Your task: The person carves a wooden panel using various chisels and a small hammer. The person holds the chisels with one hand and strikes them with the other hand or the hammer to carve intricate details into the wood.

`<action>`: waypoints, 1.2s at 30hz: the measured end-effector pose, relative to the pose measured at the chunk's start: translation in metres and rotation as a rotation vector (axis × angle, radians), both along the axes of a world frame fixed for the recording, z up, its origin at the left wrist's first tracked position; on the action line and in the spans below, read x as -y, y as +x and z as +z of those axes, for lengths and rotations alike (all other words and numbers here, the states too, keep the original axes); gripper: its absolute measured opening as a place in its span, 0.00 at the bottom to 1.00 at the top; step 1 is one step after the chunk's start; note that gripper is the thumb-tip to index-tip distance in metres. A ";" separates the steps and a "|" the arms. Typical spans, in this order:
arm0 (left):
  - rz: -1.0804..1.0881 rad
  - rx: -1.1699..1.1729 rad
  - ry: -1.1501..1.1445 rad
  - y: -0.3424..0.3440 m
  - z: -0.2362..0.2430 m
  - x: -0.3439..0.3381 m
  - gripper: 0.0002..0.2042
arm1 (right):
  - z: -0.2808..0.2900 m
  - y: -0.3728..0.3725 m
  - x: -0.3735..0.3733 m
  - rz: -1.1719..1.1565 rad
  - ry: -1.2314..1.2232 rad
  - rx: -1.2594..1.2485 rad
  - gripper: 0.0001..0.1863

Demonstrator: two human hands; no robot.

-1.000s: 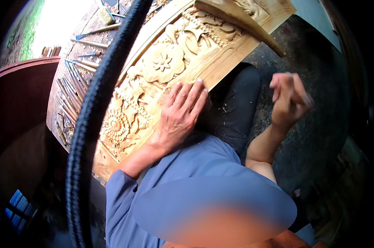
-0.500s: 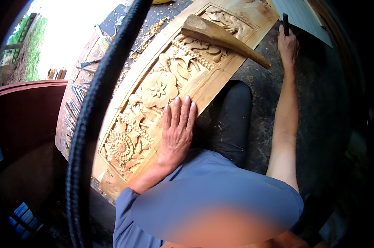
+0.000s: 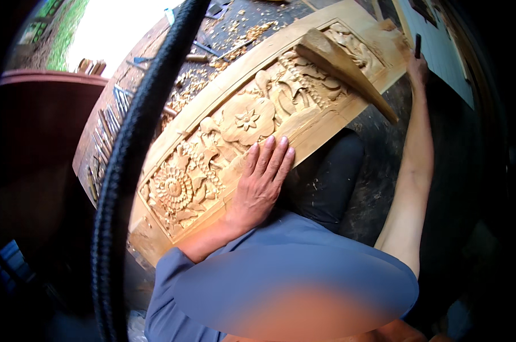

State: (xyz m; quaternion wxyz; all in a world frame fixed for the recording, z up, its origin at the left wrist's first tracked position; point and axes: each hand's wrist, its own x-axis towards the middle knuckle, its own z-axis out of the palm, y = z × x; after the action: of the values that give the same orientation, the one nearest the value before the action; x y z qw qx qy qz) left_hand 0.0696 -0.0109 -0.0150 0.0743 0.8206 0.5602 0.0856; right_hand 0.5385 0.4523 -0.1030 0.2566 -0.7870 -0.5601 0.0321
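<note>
A long pale wooden panel (image 3: 326, 134), carved in relief with flowers, leaves and rope-like bands, lies slantwise before me. My left hand (image 3: 261, 185) rests flat on its plain near border, fingers stretched out and holding nothing. Across the carving at the far right lies a wooden mallet (image 3: 343, 65), its handle jutting over the near edge. Beside the panel's far right end, my right hand (image 3: 419, 71) is closed around a slim dark tool (image 3: 418, 45). Only the tool's upright dark end shows, so its kind cannot be made out.
Several chisels (image 3: 107, 128) lie along the bench's left side, partly behind a thick black cord (image 3: 133, 137) crossing the view. Wood chips (image 3: 252, 31) litter the bench beyond the panel. A pale board (image 3: 440, 51) lies at the far right. My dark-clothed knee (image 3: 338, 165) is by the panel.
The view has shifted, so the panel and mallet appear farther right. My right hand, still gripping the dark tool, has come closer to the panel's far end. My left hand stays flat on the border.
</note>
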 end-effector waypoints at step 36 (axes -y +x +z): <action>-0.104 0.798 0.023 -0.119 -0.008 0.052 0.28 | 0.219 -0.331 0.250 0.979 0.479 -0.074 0.32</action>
State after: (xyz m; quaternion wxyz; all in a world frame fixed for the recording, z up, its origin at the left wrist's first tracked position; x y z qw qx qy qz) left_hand -0.0495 -0.0629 -0.0232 0.2808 0.7510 0.4440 0.3999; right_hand 0.2072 0.2022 0.1156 0.4033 -0.3520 -0.8433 0.0471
